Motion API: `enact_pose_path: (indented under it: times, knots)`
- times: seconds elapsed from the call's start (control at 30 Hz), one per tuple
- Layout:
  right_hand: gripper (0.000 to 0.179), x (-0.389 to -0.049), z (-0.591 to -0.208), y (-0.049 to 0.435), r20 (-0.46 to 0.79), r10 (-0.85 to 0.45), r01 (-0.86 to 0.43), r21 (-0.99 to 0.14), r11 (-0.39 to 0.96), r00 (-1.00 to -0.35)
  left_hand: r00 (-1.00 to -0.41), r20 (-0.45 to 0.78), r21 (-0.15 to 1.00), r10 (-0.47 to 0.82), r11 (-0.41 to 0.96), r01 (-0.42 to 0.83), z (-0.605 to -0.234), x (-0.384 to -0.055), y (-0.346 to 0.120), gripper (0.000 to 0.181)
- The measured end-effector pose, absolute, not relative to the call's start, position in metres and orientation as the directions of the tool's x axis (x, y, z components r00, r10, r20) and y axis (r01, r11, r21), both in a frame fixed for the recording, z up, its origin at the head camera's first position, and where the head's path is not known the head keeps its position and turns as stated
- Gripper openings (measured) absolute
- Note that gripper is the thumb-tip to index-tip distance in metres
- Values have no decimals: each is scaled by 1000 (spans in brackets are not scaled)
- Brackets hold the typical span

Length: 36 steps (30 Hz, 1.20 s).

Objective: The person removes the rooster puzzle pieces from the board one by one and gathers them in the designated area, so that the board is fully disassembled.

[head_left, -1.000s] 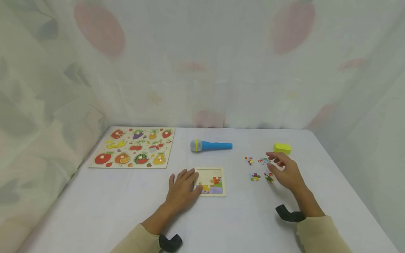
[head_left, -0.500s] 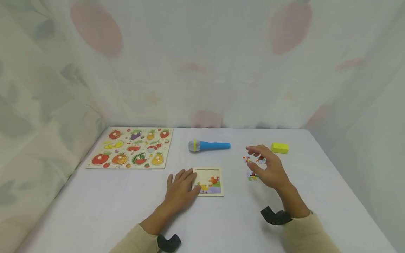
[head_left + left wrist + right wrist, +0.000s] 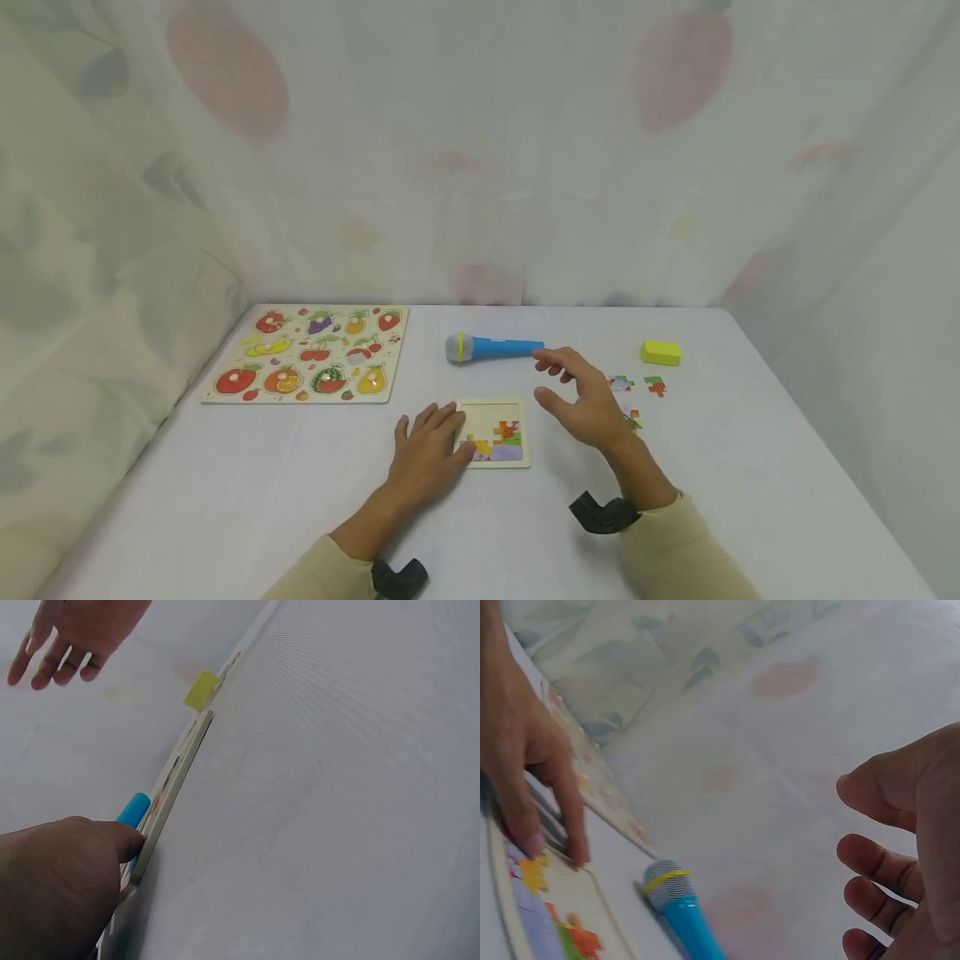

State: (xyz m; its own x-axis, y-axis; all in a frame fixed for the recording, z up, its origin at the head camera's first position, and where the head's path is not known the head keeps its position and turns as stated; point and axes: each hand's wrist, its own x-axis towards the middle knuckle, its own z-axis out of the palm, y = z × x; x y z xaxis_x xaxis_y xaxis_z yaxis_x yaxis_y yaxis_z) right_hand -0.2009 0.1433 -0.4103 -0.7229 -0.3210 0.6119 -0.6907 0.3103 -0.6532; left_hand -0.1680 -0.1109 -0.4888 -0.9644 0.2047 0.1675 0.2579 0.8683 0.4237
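Observation:
My left hand (image 3: 427, 450) rests on the left side of a small wooden jigsaw tray (image 3: 489, 402), fingers extended and thumb over its lower left corner. Joined jigsaw pieces (image 3: 508, 451) with purple, green and orange fill the tray's lower part; bare wood shows above. My right hand (image 3: 588, 407) hovers right of the tray, thumb and fingers apart. In the right wrist view nothing lies between its thumb (image 3: 877, 787) and fingers. Just past this hand lie loose jigsaw pieces (image 3: 656, 386), one (image 3: 632, 419) partly covered by it.
Behind the tray lies a blue toy microphone (image 3: 502, 347) with a grey head. A fruit peg puzzle board (image 3: 307, 354) is at the back left. The yellow block (image 3: 661, 353) sits at the back right. Patterned white cloth (image 3: 480, 167) hangs behind the table.
My right hand has moved left from over the loose pieces towards the tray, uncovering a piece on the right and hiding others on the left. My left hand has stayed on the tray.

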Motion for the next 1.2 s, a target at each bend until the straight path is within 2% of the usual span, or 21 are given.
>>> enact_pose_path:
  times: [0.23,0.47,0.7,0.97,1.2]
  knots:
    - [47,-203,-442,123,457,-361,-572,-739,355,-813,-962,171,410,210,873,264,-489,-167,-111,53]
    - [48,-209,-473,121,388,-407,-542,-742,395,-827,-963,165,400,213,878,263,-490,-168,-110,53]
    - [51,-213,-490,117,344,-482,-567,-684,459,-806,-963,167,397,212,880,262,-488,-168,-110,53]
    - [55,-212,-495,114,221,-480,-502,-625,598,-849,-962,171,400,215,877,267,-488,-168,-111,52]
    - [55,-207,-488,111,211,-492,-517,-562,645,-844,-961,173,400,216,876,269,-487,-169,-111,52]
